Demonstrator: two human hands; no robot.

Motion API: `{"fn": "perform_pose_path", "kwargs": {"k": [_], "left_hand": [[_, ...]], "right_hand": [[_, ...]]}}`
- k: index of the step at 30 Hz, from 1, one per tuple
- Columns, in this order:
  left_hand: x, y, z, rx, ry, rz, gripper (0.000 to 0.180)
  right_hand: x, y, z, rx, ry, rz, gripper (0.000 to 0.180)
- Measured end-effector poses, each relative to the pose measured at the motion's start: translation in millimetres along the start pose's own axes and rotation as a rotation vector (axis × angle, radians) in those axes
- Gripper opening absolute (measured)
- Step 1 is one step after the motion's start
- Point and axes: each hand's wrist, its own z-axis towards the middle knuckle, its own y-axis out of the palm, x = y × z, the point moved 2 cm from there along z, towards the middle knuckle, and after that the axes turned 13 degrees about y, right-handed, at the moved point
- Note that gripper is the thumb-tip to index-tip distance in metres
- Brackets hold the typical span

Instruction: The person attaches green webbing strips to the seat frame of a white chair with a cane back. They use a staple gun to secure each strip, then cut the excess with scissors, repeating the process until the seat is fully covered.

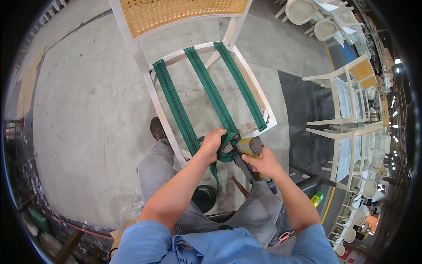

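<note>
A pale wooden chair frame (271, 124) with a woven cane back (176, 17) stands before me, its seat open. Three green webbing straps run from the back rail toward the front: a left strap (176, 103), a middle strap (209, 86) and a right strap (239, 83). At the front end of the middle one, my left hand (212, 144) is closed on looped webbing. Slack webbing hangs below it toward a dark green roll (203, 199) between my legs. My right hand (267, 163) grips a worn yellow and grey staple gun (250, 146), its nose hidden, close beside the webbing.
Red-handled scissors (285, 237) and a green-yellow box (316, 199) lie at my lower right. Further right stand more wooden chairs (351, 83), several with pale round seats (326, 30). Grey concrete floor (92, 119) stretches to the left.
</note>
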Motion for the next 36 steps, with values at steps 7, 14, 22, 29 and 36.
{"fn": "perform_pose_path", "kwargs": {"k": [7, 14, 22, 29, 36], "left_hand": [[-24, 2, 0, -0.028, 0.385, 0.595, 0.038], [-57, 34, -27, -0.148, 0.303, 0.411, 0.028], [-70, 44, -28, -0.140, 0.745, 1.149, 0.031], [-109, 79, -75, -0.253, 0.382, 0.712, 0.042], [-92, 43, -99, -0.126, 0.283, 0.832, 0.048]], "right_hand": [[24, -67, -73, 0.171, -0.112, 0.339, 0.034], [167, -174, -233, 0.684, 0.055, 0.613, 0.042], [374, -140, -225, 0.484, 0.290, 1.123, 0.050], [482, -131, -213, 0.517, 0.447, 1.071, 0.067], [440, -129, -235, 0.832, 0.718, 0.348, 0.057]]}}
